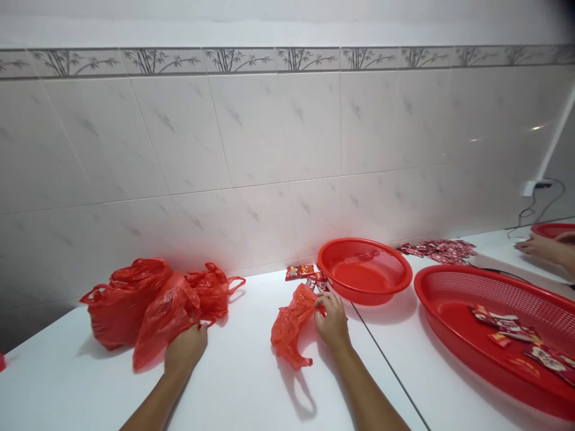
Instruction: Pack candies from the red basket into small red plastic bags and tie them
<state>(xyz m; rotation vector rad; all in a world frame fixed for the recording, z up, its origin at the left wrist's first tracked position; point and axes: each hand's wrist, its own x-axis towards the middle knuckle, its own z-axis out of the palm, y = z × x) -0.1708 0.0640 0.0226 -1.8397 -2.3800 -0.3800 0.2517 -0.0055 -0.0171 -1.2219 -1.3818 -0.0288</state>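
My right hand (333,322) pinches the edge of a limp, crumpled red plastic bag (291,323), held just above the white table. On the left, my left hand (186,350) is closed on a red plastic bag (164,317) in front of the others, its fingertips partly hidden in the film. Behind that lies a bulky, filled red plastic bag (119,305), and a smaller one with a looped handle (213,290) sits beside it. Several small snack packets (308,273) lie near the wall, beyond my right hand.
An empty-looking round red basket (366,293) stands by the wall. A larger red basket (476,353) at right holds several packets. Behind them is a pile of red packets (442,250). Another person's hands (548,248) work at the far right, near another red basket (552,228).
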